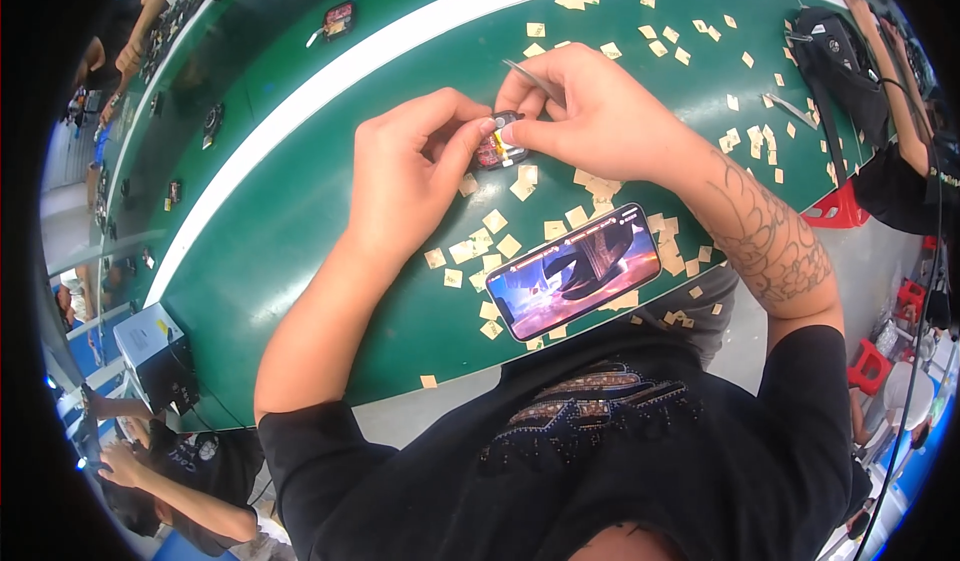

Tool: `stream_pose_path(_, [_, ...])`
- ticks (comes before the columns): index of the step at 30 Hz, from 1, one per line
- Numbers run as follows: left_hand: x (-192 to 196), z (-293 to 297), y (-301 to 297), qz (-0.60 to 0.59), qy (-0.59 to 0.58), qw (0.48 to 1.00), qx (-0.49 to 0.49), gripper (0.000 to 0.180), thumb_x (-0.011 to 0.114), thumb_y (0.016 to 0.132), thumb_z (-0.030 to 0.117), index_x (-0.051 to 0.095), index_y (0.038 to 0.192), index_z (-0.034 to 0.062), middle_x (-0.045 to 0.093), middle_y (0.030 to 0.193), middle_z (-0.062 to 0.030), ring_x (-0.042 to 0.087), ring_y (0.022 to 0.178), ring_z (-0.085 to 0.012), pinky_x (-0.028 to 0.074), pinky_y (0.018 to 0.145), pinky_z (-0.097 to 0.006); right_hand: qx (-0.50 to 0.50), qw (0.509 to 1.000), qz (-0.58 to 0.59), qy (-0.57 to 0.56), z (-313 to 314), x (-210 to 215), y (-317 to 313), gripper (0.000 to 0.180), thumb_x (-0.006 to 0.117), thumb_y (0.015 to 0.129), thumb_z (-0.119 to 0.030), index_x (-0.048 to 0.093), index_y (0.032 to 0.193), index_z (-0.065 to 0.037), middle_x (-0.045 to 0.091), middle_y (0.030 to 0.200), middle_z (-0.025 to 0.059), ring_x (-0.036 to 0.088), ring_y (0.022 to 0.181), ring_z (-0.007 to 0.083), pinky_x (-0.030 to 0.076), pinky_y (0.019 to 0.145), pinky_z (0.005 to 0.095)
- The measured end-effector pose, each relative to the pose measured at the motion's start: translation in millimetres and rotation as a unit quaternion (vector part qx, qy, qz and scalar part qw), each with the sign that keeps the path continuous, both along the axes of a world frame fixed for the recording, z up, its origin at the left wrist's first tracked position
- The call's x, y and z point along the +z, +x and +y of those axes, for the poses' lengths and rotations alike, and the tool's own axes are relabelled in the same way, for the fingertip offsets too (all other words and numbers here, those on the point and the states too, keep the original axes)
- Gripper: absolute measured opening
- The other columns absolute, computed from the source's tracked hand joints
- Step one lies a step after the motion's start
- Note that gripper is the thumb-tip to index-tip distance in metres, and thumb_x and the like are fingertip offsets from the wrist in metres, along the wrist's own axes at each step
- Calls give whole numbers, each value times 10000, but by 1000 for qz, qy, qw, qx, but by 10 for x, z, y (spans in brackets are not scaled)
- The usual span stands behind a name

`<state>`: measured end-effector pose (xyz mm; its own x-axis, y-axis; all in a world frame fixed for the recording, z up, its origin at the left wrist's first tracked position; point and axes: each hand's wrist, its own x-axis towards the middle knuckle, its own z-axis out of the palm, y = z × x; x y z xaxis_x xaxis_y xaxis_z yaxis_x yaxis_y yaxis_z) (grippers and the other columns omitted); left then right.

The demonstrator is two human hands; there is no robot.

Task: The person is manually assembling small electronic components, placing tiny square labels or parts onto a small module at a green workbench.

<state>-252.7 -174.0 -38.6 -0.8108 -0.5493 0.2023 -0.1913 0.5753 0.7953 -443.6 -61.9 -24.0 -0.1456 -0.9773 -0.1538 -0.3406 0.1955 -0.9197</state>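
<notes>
Between my two hands, above the green bench [290, 261], is a small black-cased electronic device [490, 153] with a red circuit board and a bit of yellow inside. My left hand [415, 156] pinches its left edge between thumb and fingers. The thumb of my right hand [590, 111] presses on the upper right part of the device. Metal tweezers [535, 79] stick out from the curled fingers of that same hand, pointing up and left. Their other end is hidden in the hand.
A phone [575, 271] playing a colourful picture lies nearest my body. Many small cream paper squares [523, 183] are scattered around it. A black bag [840, 61] and another tweezers [790, 111] lie at right. Beyond the white rail [240, 166] sit similar devices [338, 21]. A grey box [155, 351] stands at left.
</notes>
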Motion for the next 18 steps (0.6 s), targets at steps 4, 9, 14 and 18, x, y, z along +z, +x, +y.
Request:
stream_pose_path(4, [-7,-79,-7,42,-5,999,-2,54,766,943,-2,765,997,-5,769,892,-87,686,699,-107,534,620,-251,-2,1000,4,7,4,-12,-34,140,774,899,-74,731,995,17,649,789,6,508,661,55,404,571,269])
stream_pose_path(9, [53,-183,45,38,-70,997,18,133,744,942,-27,771,1065,17,754,924,-93,727,777,-169,573,678,-292,33,993,111,19,71,76,-197,157,758,890,-52,723,1021,26,665,809,36,537,668,103,454,612,302])
stream_pose_path(14, [141,-220,79,14,-150,987,-49,195,722,909,-83,769,1077,3,750,957,-108,728,860,-217,575,773,-319,-41,985,160,-42,-9,-117,-431,181,729,916,-101,722,1054,15,667,805,39,606,726,133,499,680,310])
stream_pose_path(18, [73,-215,72,-52,-153,986,-32,153,760,901,-30,766,1047,13,745,942,-112,722,853,-263,580,788,-348,-163,968,182,-64,-531,-93,-1123,258,735,925,-192,758,1141,-53,778,910,134,759,817,238,587,770,373])
